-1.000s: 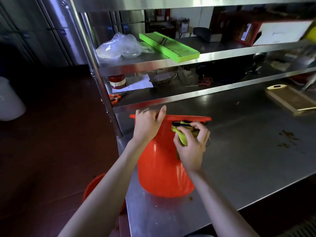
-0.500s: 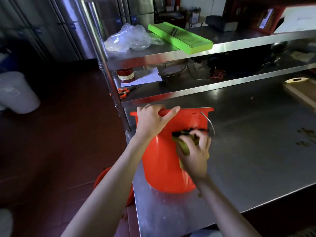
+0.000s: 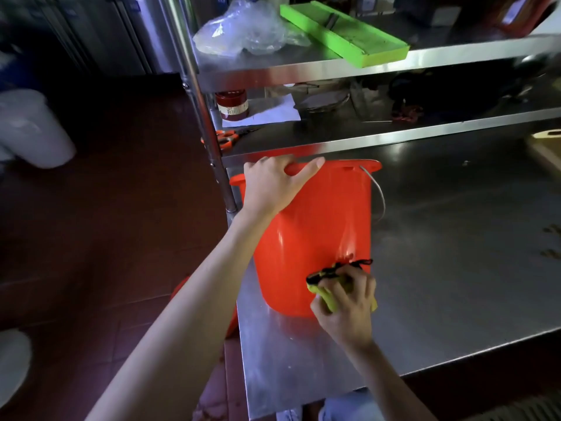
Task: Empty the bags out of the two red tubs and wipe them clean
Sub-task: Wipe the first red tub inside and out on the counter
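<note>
Head view: a glossy red plastic tub is standing upright, mouth upward, at the steel table's left end. The left hand is gripping its far rim. The right hand is clutching a yellow-green cloth against its lower near wall.

A tub stands on the table, before the shelves.
</note>
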